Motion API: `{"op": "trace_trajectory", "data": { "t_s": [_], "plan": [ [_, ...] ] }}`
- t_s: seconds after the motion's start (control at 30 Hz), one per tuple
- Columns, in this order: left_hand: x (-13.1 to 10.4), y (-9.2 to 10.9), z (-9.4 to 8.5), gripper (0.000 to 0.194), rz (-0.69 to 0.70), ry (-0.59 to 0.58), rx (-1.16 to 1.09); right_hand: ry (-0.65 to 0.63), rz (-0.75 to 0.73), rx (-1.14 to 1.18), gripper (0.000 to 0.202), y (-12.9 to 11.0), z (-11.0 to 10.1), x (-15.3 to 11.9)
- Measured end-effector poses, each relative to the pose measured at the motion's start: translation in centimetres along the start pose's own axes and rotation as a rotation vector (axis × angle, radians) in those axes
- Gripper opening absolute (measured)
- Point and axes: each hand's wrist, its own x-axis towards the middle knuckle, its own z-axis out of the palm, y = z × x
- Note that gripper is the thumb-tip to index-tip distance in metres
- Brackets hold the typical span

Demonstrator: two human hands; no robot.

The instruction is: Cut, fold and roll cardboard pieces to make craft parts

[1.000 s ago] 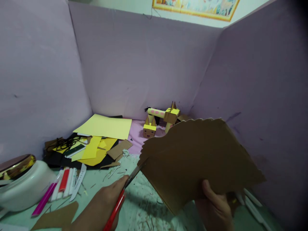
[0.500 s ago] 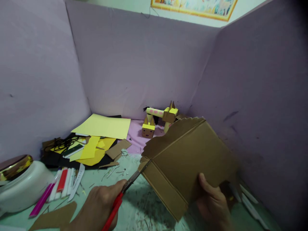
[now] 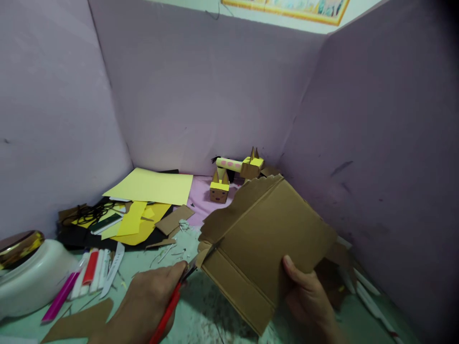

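Observation:
My left hand [image 3: 145, 298] is closed around red-handled scissors [image 3: 168, 313]. Their blades reach the left corner of a brown cardboard piece [image 3: 261, 239], at the crease where a narrow folded flap begins. The board is held up at a tilt above the table, and its upper left edge is wavy and roughly cut. At its lower right side, my right hand [image 3: 310, 298] grips it with the thumb on the near face; the other fingers are mostly behind it. How far the blades bite into the card is hard to make out.
Yellow paper [image 3: 150, 186], black cord and card scraps lie at the back left. Several markers [image 3: 91, 270] are beside a white pot [image 3: 34, 277]. Small cardboard animal figures [image 3: 219, 188] stand at the back. Purple panels [image 3: 215, 91] wall the table on three sides.
The cardboard and my right hand have shifted left. Less of the scissor blades shows at the board's left corner now. The camera's view has moved slightly.

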Motion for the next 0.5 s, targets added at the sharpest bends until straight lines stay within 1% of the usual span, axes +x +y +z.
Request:
{"op": "trace_trajectory", "data": {
  "t_s": [0.07, 0.13, 0.2, 0.27, 0.33, 0.4, 0.5],
  "plan": [
    [-0.3, -0.4, 0.6, 0.018, 0.077, -0.009, 0.149, -0.005, -0.011, -0.011, 0.059, 0.0, 0.1, 0.0],
    [-0.6, -0.8, 1.2, 0.020, 0.130, -0.005, 0.228, 0.040, -0.028, 0.017, 0.060, -0.1, 0.3, -0.1],
    [-0.9, -0.9, 1.7, 0.022, 0.135, -0.031, 0.239, 0.077, -0.028, 0.044, 0.059, -0.3, 0.4, -0.1],
    [-1.2, -0.9, 2.0, 0.024, 0.114, -0.068, 0.221, 0.076, 0.001, 0.054, 0.055, -0.3, 0.4, 0.0],
    [-1.3, -0.9, 2.3, 0.025, 0.082, -0.068, 0.208, 0.069, 0.009, 0.057, 0.052, -0.1, 0.4, -0.2],
    [-1.4, -0.7, 2.5, 0.023, 0.043, -0.067, 0.158, 0.023, 0.012, 0.042, 0.052, 0.3, 0.4, -0.5],
    [-1.1, -0.5, 2.7, 0.022, 0.020, -0.119, 0.036, -0.109, 0.036, 0.000, 0.054, 1.1, 0.7, -1.3]
  ]
}}
